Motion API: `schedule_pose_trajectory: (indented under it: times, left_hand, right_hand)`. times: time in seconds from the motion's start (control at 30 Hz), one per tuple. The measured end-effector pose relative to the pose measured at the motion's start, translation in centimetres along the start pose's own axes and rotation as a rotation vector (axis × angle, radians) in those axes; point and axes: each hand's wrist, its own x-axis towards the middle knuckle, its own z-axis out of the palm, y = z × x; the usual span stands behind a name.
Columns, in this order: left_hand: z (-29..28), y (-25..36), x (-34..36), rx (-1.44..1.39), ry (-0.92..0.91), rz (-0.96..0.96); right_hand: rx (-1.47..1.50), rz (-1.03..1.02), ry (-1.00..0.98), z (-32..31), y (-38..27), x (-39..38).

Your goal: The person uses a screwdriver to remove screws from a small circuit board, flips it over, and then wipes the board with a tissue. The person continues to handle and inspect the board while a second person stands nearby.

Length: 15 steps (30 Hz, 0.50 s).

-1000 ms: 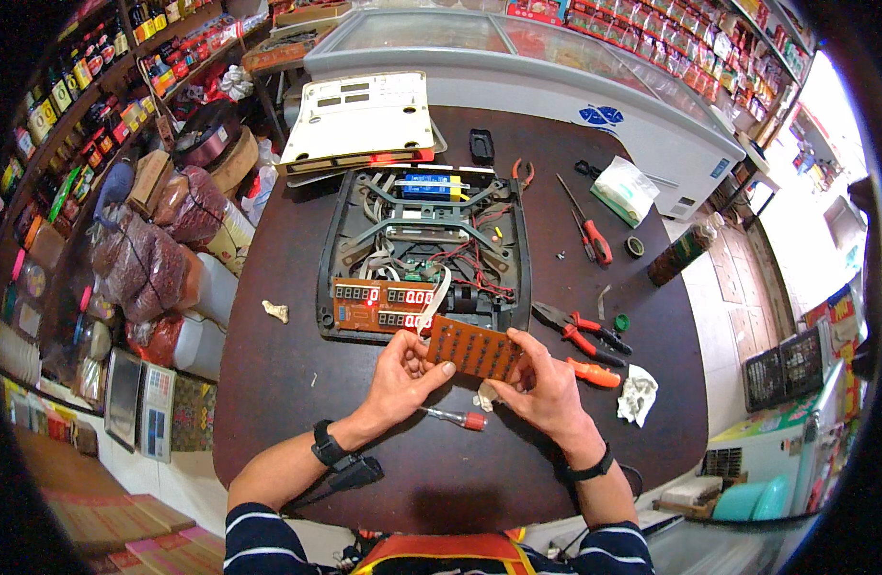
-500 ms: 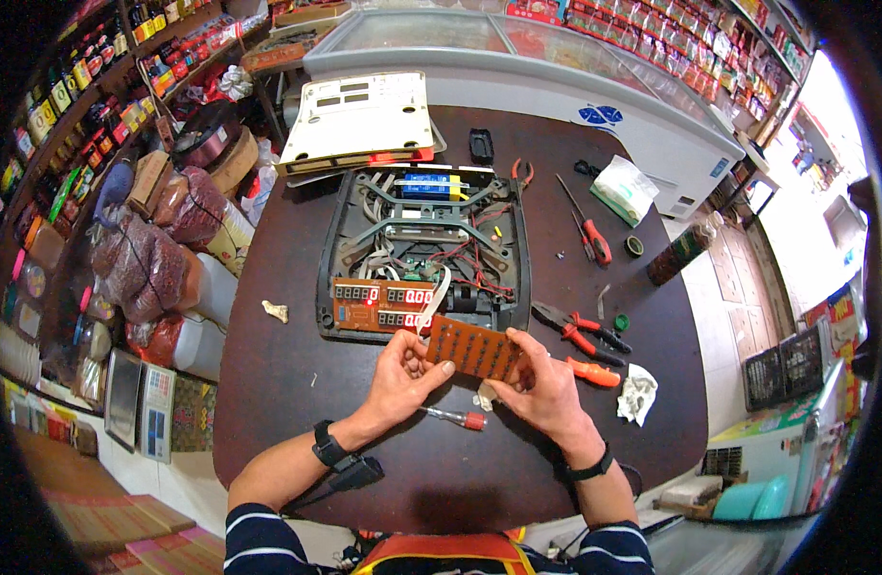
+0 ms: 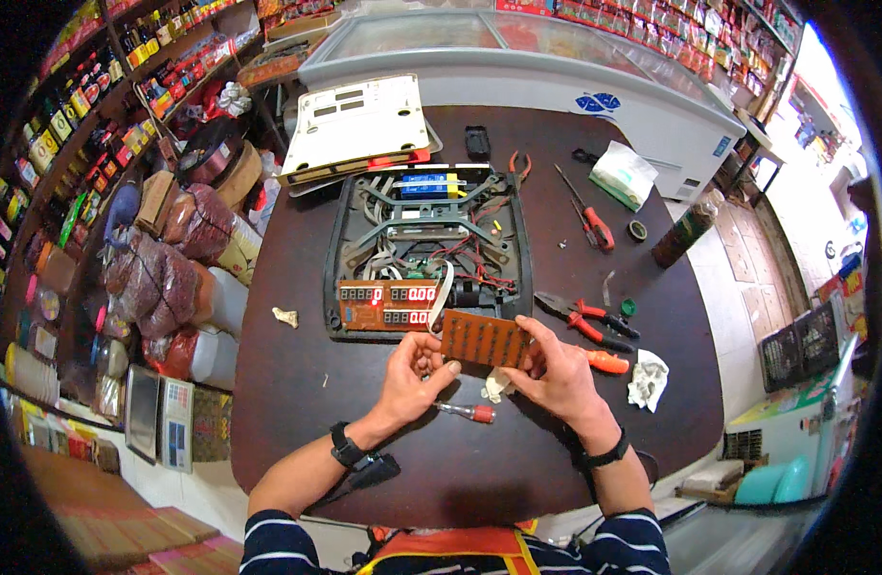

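A brown circuit board (image 3: 485, 341) with rows of small dark parts is held up between my hands, just in front of an opened black scale base (image 3: 337, 273). My right hand (image 3: 561, 381) pinches its right end, thumb below and fingers above. At its lower left corner, my left hand (image 3: 410, 385) has thumb and curled fingers closed on the edge. Next to the board, a brown display board (image 3: 374, 316) with lit red digits lies on the front of the base. A pale ribbon cable (image 3: 445, 295) loops up beside it. Inside the base are wires and a blue battery-like block (image 3: 423, 186).
Below my hands lies a red-tipped screwdriver (image 3: 468, 412). Red-handled pliers (image 3: 586, 321), an orange handle (image 3: 607, 361), crumpled tissue (image 3: 649, 379) and a long red screwdriver (image 3: 588, 213) are at right. A white casing (image 3: 356, 120) stands behind left; a dark bottle (image 3: 688, 228) stands right.
The circuit board has shifted slightly right and sits more level. My left hand has slid toward its lower left corner. The whole view has also shifted a little.
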Motion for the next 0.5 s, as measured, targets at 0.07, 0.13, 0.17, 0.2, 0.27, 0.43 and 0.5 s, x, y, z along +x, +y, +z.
schedule_pose_trajectory:
  times: [0.07,0.13,0.17,0.2,0.27,0.43,0.5]
  left_hand:
    - [-0.1,0.1,-0.2,0.056,-0.029,0.007]
    - [-0.2,0.0,-0.4,0.087,-0.039,0.025]
    - [-0.3,-0.1,-0.4,0.047,-0.045,0.047]
    - [-0.4,-0.1,-0.5,0.030,-0.042,0.036]
    - [-0.6,-0.1,-0.4,-0.017,-0.038,-0.001]
    - [-0.3,0.7,-0.1,-0.009,0.061,0.074]
    - [0.1,1.1,0.1,-0.007,0.092,0.099]
  right_hand:
    - [0.004,0.010,0.014,-0.5,0.2,0.1]
    - [0.015,0.078,-0.029,-0.9,0.3,0.0]
    - [0.013,0.026,-0.032,-1.0,0.3,0.0]
    - [0.006,0.003,-0.041,-1.0,0.4,-0.1]
    - [-0.003,-0.054,-0.022,-0.9,0.5,0.0]
    - [0.018,-0.038,-0.010,-1.2,0.5,0.1]
    - [0.015,0.012,-0.007,-1.7,0.6,-0.3]
